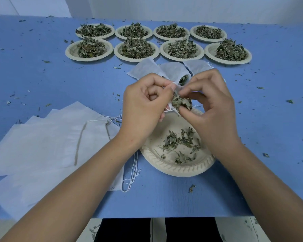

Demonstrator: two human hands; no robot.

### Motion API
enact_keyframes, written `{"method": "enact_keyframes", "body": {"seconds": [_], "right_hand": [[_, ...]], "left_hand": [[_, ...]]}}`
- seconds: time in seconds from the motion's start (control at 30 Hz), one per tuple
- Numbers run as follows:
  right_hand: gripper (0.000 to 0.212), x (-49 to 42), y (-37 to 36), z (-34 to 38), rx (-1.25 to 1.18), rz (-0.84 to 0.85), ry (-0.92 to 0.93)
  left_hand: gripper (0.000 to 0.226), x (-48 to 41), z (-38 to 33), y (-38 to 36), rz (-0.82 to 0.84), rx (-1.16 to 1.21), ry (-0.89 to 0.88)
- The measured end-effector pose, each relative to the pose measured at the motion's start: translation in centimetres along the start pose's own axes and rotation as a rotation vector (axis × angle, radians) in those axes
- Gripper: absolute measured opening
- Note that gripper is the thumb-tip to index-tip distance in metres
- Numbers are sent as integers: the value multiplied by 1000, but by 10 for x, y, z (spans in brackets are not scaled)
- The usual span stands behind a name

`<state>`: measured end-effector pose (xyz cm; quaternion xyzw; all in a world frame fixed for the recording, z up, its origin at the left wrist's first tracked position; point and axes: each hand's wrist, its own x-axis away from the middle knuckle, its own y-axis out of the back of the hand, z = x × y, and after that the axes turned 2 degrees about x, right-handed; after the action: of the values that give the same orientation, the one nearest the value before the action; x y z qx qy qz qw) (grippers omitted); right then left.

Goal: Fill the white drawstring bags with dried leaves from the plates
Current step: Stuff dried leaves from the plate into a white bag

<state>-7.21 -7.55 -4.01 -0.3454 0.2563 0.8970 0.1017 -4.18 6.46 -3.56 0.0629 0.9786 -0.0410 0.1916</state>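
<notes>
Drawstring bag (178, 86) is up off the surface, held betw both hands just above the 12 o'clock rim of the near plate (173, 169). L hand (143, 105): grip closed to a pinch, thumb + forefinger on the bag's white rim, other fingers curled in. R hand (212, 109): grip also a tight pinch, fingertips on a clump of dried leaves (181, 103) at the bag's mouth. Near plate carries only a thin scatter of loose leaves (180, 143), mostly in its 3 o'clock half; much bare plate shows.

At 12 o'clock, well back: eight plates (72, 53) in 2 rows of 4, each heaped w/ dried leaves. Betw those and the hands, a few more white bags (145, 69) lie on the surface; one shows leaves in its open mouth.

At 8–9 o'clock: stack of flat bags (47, 142), fanned out, strings (131, 173) trailing off its 3 o'clock edge, near the plate. L forearm crosses over a corner of that stack. Blue surface (59, 81) is speckled w/ leaf crumbs all round.
</notes>
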Motion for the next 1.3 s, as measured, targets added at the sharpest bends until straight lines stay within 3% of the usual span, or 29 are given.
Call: {"method": "enact_keyframes", "body": {"seconds": [0.23, 0.3, 0.43, 0.6, 0.7, 0.8, 0.87, 0.97, 1.03, 1.1, 1.2, 1.23, 1.3], "right_hand": [[11, -2, 8, 5, 325, -43, 40], [5, -2, 7, 7, 336, 15, 65], [15, -4, 9, 7, 318, 99, 64], [20, -4, 14, 7, 191, 10, 50], [39, -1, 9, 5, 317, 123, 167], [33, -1, 3, 2, 363, 283, 212], [40, -1, 6, -2, 284, 227, 182], [47, -5, 17, -6, 80, 5, 53], [49, -6, 26, -9, -73, -15, -93], [56, -8, 33, -8, -135, 189, -299], [60, -6, 29, -13, -31, 680, -526], [58, -6, 25, -13, -39, 769, -544], [52, -6, 19, -8, -145, 758, -519]], "left_hand": [[14, -1, 0, 1, -32, 30, 15], [14, 0, -1, 1, -18, 45, 15], [11, 0, -2, 1, -19, 56, 13], [12, -2, -3, 3, -71, 61, 10], [13, -2, -3, 4, -54, 102, 34], [12, 0, -3, 1, 6, 82, 38], [10, 1, -3, 0, 9, 57, 28], [11, 0, -3, 2, -46, 38, 18], [12, -2, -3, 4, -93, 28, 21], [12, -3, -3, 5, -122, 26, 25], [11, -2, -3, 4, -110, 16, 18], [11, -2, -3, 3, -103, 9, 12], [12, -1, -3, 3, -98, -6, 1]]}}
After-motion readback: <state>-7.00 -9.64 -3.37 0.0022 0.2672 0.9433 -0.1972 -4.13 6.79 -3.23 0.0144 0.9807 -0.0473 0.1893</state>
